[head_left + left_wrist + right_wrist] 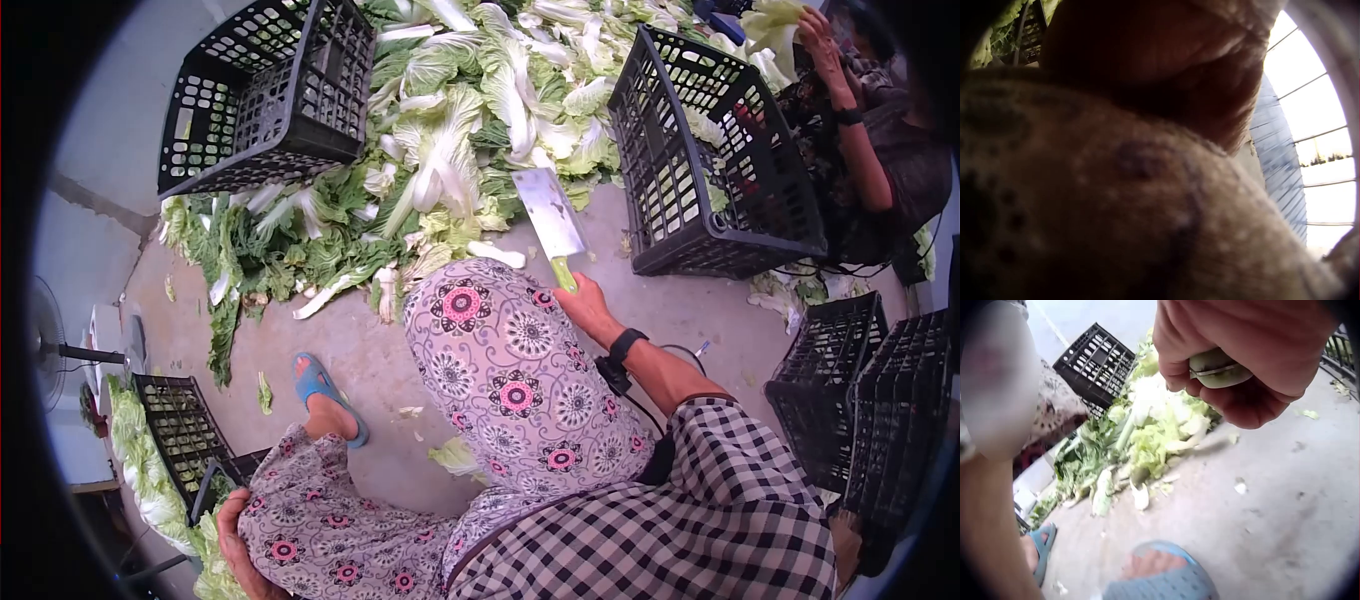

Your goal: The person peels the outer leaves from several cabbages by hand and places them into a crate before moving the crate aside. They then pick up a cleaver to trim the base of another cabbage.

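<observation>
My right hand (592, 308) grips the yellow-green handle (564, 274) of a cleaver beside my right knee. Its broad, smeared steel blade (550, 213) points away from me, over the floor at the near edge of a heap of cabbage leaves (450, 150). In the right wrist view the fingers (1254, 415) curl round the handle, whose butt end shows. My left hand (233, 535) rests on the outer side of my left leg, against the flowered trousers (330, 530). The left wrist view shows that hand (1166, 56) dark and close over the cloth.
A black crate (270, 100) stands on the heap at the back left, another (700, 170) at the right. Beside it a person (870, 130) holds a cabbage leaf (775, 35). More crates (830, 390) stand at far right. A fan (50, 345) is at left, near cabbages (140, 450).
</observation>
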A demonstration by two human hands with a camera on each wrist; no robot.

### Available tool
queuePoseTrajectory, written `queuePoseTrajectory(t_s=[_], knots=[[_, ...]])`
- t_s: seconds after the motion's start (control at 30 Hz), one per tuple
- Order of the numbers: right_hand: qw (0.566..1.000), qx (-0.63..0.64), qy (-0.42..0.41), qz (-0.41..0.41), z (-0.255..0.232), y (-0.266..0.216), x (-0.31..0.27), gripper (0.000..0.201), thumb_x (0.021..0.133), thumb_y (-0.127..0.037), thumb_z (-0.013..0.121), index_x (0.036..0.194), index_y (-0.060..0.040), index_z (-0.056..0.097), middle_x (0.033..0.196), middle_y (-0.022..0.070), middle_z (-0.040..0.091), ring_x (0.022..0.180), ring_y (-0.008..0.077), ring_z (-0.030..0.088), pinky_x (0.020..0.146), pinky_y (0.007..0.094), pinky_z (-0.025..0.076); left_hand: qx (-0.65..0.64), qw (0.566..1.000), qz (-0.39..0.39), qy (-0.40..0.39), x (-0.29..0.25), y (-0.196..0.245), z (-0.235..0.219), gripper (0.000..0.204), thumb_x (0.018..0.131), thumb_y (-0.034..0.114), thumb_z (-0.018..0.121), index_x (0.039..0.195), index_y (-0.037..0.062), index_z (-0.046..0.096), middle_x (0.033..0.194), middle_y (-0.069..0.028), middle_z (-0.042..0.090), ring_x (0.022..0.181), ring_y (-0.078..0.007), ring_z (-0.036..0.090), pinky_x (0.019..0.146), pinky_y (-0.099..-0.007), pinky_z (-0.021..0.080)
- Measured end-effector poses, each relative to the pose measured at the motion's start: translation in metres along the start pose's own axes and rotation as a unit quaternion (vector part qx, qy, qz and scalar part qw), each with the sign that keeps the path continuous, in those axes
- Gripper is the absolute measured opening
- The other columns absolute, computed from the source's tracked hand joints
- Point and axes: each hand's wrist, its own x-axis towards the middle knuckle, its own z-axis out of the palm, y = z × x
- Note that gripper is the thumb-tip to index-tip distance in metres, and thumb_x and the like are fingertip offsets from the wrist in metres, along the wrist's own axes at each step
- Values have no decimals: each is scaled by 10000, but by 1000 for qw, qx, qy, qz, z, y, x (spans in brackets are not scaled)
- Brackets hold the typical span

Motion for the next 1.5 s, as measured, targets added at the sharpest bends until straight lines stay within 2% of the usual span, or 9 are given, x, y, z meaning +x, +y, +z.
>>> queuePoseTrajectory(t_s=[0.1, 0.2, 0.23, 0.33, 0.53, 0.93, 1.03, 1.43, 1.5], knots=[[995, 20, -11, 93, -15, 37, -37, 425, 704, -351, 658, 890, 18, 557, 752, 143, 610, 697, 234, 593, 644, 359, 462, -11, 1000, 13, 14, 2, 0, 5, 450, 905, 406, 421, 1148, 36, 502, 1154, -92, 496, 1066, -199, 491, 952, -361, 388], [981, 113, -7, 157, -21, 74, -70, 362, 734, -324, 652, 861, 0, 552, 705, 86, 583, 619, 176, 558, 575, 319, 449, 141, 986, -60, 58, 8, 37, 29, 379, 891, 210, 404, 1122, -43, 567, 1148, -154, 563, 1104, -259, 500, 980, -372, 352], [971, 157, -9, 178, -20, 83, -78, 336, 746, -313, 650, 848, -9, 549, 686, 64, 571, 589, 153, 543, 546, 303, 443, 114, 987, -76, 81, 9, 36, 31, 351, 897, 135, 364, 1104, -48, 580, 1131, -141, 570, 1084, -239, 510, 959, -350, 376], [949, 243, 1, 200, -11, 89, -91, 259, 790, -280, 632, 816, -44, 530, 649, 10, 524, 524, 92, 481, 474, 259, 401, 112, 988, -75, 75, 8, 36, 32, 360, 897, 157, 366, 1106, -39, 585, 1126, -139, 571, 1077, -237, 513, 947, -355, 388], [914, 363, 46, 177, 5, 81, -57, 267, 801, -277, 647, 827, -56, 499, 637, 14, 522, 500, 91, 469, 441, 257, 382, 144, 983, -69, 90, 4, 42, 40, 362, 893, 174, 374, 1103, -18, 598, 1121, -131, 572, 1065, -230, 516, 941, -350, 390], [931, 279, 68, 224, 8, 84, -52, 235, 785, -194, 653, 863, -44, 491, 674, 27, 537, 533, 104, 493, 453, 273, 399, 184, 978, -50, 91, 3, 42, 40, 353, 890, 175, 387, 1090, -16, 607, 1122, -115, 575, 1066, -218, 516, 951, -349, 376], [925, 304, 54, 220, 9, 83, -56, 224, 784, -188, 647, 861, -44, 493, 665, 22, 528, 522, 102, 481, 448, 274, 394, 118, 983, -85, 111, 6, 37, 36, 354, 890, 174, 387, 1096, -15, 603, 1122, -120, 575, 1065, -221, 517, 945, -348, 383], [890, 383, 92, 231, 14, 63, 3, 244, 785, -217, 656, 860, -39, 506, 651, 36, 520, 520, 120, 482, 463, 278, 405, 194, 978, -39, 72, 1, 39, 36, 385, 885, 196, 360, 1099, -21, 594, 1128, -126, 557, 1085, -232, 499, 967, -359, 358], [904, 347, 104, 226, 17, 70, 5, 237, 792, -212, 654, 856, -39, 506, 674, 40, 528, 511, 126, 482, 456, 279, 411, 219, 974, -26, 57, 1, 40, 34, 381, 886, 194, 362, 1095, -22, 595, 1124, -126, 558, 1079, -231, 503, 960, -357, 365]])
